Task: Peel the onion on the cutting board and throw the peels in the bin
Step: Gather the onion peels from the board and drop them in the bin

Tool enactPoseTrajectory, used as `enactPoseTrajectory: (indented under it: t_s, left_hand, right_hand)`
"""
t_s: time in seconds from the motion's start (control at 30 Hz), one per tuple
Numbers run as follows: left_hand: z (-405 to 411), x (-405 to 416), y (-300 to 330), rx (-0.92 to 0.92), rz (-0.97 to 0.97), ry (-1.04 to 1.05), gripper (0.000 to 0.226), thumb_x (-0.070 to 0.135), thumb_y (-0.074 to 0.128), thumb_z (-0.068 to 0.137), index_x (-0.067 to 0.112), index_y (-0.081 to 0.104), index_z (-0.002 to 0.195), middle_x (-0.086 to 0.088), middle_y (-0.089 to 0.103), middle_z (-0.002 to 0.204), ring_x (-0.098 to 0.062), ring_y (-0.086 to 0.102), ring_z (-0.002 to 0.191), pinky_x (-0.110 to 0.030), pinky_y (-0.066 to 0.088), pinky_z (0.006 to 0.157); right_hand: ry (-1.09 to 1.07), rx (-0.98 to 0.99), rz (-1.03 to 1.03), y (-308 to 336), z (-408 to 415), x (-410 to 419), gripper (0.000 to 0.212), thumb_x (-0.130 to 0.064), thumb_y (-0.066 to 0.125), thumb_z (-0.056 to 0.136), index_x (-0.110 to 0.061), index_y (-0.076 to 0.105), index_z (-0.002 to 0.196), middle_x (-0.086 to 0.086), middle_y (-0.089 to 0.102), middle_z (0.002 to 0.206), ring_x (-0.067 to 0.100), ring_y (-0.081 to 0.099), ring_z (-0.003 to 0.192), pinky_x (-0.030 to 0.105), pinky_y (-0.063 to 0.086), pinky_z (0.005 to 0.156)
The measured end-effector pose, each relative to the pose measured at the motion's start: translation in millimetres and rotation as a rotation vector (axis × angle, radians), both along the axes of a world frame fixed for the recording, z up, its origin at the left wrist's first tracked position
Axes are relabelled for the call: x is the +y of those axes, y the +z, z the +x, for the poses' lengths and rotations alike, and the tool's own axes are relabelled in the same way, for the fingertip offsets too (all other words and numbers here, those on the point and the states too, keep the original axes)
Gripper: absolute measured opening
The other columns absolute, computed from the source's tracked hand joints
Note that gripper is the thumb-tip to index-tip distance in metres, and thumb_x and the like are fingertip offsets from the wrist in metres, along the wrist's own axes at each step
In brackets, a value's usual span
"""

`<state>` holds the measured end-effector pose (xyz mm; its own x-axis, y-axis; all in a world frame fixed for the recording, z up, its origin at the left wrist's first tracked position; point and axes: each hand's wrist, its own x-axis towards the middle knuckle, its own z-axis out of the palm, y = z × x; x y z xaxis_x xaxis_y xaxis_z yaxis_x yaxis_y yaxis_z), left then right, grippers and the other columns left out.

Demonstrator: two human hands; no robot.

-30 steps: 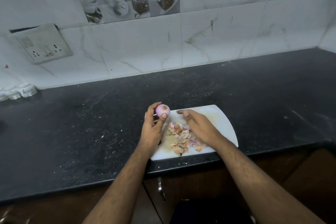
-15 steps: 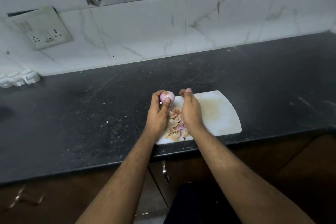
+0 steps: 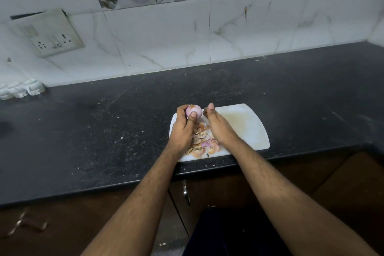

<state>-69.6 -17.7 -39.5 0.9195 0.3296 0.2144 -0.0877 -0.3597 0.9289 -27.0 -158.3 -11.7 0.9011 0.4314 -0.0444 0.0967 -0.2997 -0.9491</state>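
Note:
A small pinkish peeled onion [image 3: 194, 111] is held just above the far left corner of the white cutting board [image 3: 245, 127]. My left hand [image 3: 184, 129] grips it, thumb on its near face and fingers round its left side. My right hand [image 3: 219, 129] is close against the onion's right side, thumb raised and forefinger curled, pinching at a scrap of skin there. Between my wrists, a heap of brown and purple peels [image 3: 202, 141] lies on the near left part of the board. No bin is plainly visible.
The board sits at the front edge of a black speckled counter [image 3: 104, 131]. A socket plate [image 3: 49, 33] is on the tiled wall, with white moulded items [image 3: 20, 89] at far left. Below are wooden cabinet doors with a handle [image 3: 186, 193] and a dark shape [image 3: 228, 235].
My right hand left the peel heap and came up against the onion's right side. The left hand kept hold of the onion. The camera tilted down slightly.

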Motion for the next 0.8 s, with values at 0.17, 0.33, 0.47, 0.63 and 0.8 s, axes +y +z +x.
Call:
enactPoseTrajectory:
  t_s: [0.17, 0.33, 0.47, 0.63, 0.8]
  left_hand:
    - [-2.9, -2.6, 3.2, 0.011, 0.049, -0.038, 0.035, 0.049, 0.045, 0.109, 0.025, 0.047, 0.134, 0.013, 0.064, 0.108, -0.003, 0.063, 0.083, -0.028, 0.054, 0.077]
    - [-7.1, -5.0, 9.4, 0.029, 0.070, -0.074, 0.034, 0.039, 0.039, 0.114, 0.018, 0.046, 0.139, 0.017, 0.064, 0.113, 0.010, 0.066, 0.095, -0.011, 0.050, 0.082]
    - [-6.8, -7.4, 7.7, 0.021, 0.011, -0.091, 0.038, 0.045, 0.034, 0.113, 0.022, 0.034, 0.144, 0.006, 0.064, 0.119, 0.006, 0.070, 0.104, -0.020, 0.056, 0.092]
    - [-3.5, -8.1, 2.3, 0.096, -0.026, -0.138, 0.080, 0.076, 0.024, 0.098, 0.040, 0.003, 0.166, 0.000, 0.064, 0.149, -0.009, 0.055, 0.135, -0.034, 0.040, 0.117]
    - [-2.9, -7.5, 2.4, 0.151, 0.011, -0.142, 0.071, 0.074, 0.017, 0.103, 0.036, 0.022, 0.163, 0.004, 0.060, 0.154, -0.018, 0.054, 0.141, -0.044, 0.037, 0.124]
  right_hand:
    - [-0.104, -0.124, 0.121, 9.3, 1.3, -5.7, 0.058, -0.052, 0.026, 0.108, -0.021, 0.040, 0.155, -0.002, 0.041, 0.160, 0.014, 0.036, 0.148, 0.030, 0.026, 0.120]
    - [0.217, -0.348, -0.056, 11.5, 5.0, -16.7, 0.051, -0.038, 0.045, 0.107, -0.020, 0.039, 0.155, -0.003, 0.042, 0.156, 0.009, 0.043, 0.139, 0.027, 0.037, 0.115]
    - [0.194, -0.453, -0.086, 9.8, 5.8, -16.2, 0.061, -0.026, 0.070, 0.096, -0.019, 0.045, 0.151, -0.002, 0.051, 0.148, 0.008, 0.051, 0.131, 0.027, 0.043, 0.112]
    - [-0.055, -0.504, -0.058, 1.1, 13.9, -30.5, 0.059, -0.026, 0.085, 0.082, -0.022, 0.059, 0.135, -0.006, 0.058, 0.129, 0.008, 0.058, 0.117, 0.032, 0.052, 0.103]
    - [-0.357, -0.500, -0.147, -5.3, 26.8, -52.0, 0.063, -0.024, 0.086, 0.079, -0.019, 0.054, 0.133, -0.002, 0.059, 0.127, 0.014, 0.054, 0.117, 0.030, 0.049, 0.096]
